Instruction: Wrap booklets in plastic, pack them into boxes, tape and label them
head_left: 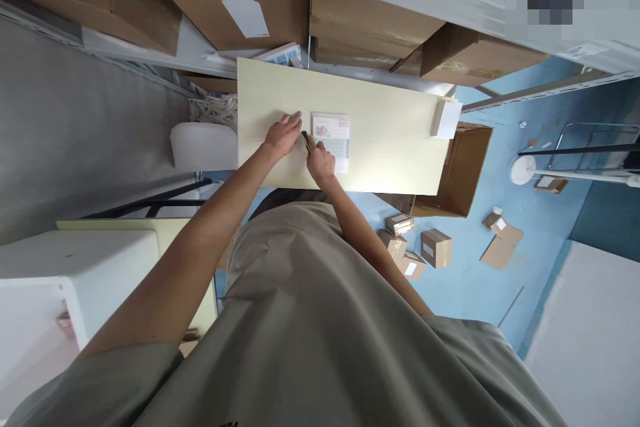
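My right hand (pixel 321 163) is closed around a slim black-and-yellow box cutter (pixel 307 142), its tip angled up and left toward my other hand. A flat white packet (pixel 338 127) with printed pictures and text lies just right of the cutter, partly behind my right hand. On the pale yellow tabletop (pixel 390 147), my left hand (pixel 285 135) rests palm down with its fingers stretched out, left of the packet and apart from it. I cannot make out anything beneath the left fingers.
Large cardboard boxes (pixel 370 17) line the shelf behind the table. A white box (pixel 447 119) stands at the table's right end, near an open carton (pixel 475 170). Small parcels (pixel 436 248) lie on the blue floor. A white stool (pixel 205 147) stands at the left.
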A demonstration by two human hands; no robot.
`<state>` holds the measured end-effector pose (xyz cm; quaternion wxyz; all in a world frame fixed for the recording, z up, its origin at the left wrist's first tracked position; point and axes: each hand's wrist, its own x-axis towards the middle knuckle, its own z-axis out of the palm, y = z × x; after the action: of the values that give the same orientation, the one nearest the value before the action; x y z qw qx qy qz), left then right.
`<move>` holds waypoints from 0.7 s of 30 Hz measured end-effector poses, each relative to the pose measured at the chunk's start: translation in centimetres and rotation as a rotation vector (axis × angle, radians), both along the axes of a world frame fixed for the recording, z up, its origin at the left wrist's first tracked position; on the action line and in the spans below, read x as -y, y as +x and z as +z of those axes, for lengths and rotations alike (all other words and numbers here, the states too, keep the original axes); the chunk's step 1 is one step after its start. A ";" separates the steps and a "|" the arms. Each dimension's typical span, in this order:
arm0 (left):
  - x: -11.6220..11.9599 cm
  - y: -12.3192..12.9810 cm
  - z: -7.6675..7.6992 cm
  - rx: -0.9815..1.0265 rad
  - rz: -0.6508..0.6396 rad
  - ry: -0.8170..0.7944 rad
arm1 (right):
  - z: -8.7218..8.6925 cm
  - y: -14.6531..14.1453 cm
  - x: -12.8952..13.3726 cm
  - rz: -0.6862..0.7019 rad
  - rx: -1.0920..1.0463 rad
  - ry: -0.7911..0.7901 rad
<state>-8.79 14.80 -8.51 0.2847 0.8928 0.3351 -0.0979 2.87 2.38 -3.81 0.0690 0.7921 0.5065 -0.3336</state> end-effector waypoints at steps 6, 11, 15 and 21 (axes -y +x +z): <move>-0.2 0.0 -0.7 -0.009 -0.013 0.010 | 0.8 -0.2 1.1 0.034 -0.006 -0.043; -0.2 -0.1 -1.3 0.015 -0.007 0.006 | 1.4 -0.4 2.1 0.066 -0.006 -0.071; 0.0 0.0 -0.9 0.005 0.003 -0.005 | 2.0 -0.7 3.1 0.107 -0.009 -0.108; 0.5 0.4 0.3 -0.036 0.017 -0.025 | 3.3 -0.8 4.7 0.200 -0.023 -0.152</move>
<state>-8.43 14.32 -8.20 0.2906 0.8843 0.3466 -0.1158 2.12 -2.31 -0.53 0.1557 0.7262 0.5571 -0.3716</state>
